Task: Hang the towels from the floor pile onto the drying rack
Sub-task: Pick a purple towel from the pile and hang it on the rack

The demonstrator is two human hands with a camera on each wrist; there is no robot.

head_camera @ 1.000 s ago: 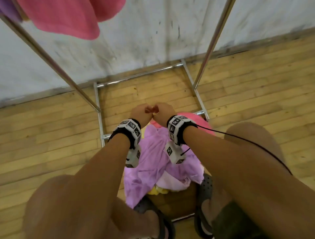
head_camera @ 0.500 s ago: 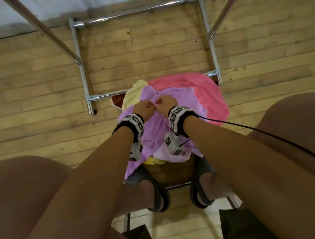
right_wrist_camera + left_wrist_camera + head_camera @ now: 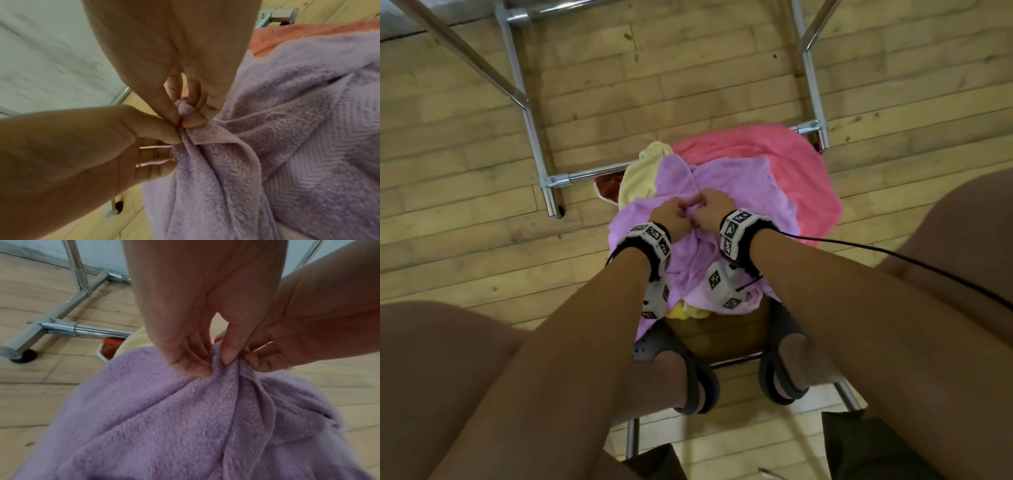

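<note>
As seen from the head view, the left hand (image 3: pixel 671 219) and right hand (image 3: pixel 714 212) pinch the purple towel (image 3: pixel 736 185) atop the floor pile, below the drying rack (image 3: pixel 534 144). Both wrist views show fingers (image 3: pixel 193 368) clamped on one gathered fold; judged pick-up stage, next lift and spread it

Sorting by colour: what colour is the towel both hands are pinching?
Lilac towel; clearest in the left wrist view.

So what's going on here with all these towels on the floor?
A person is bent over a pile of towels, pinching the purple towel at one bunched spot with both the left hand and the right hand. It still lies on the heap, over a pink towel and a yellow towel, beside the drying rack's base.
</note>
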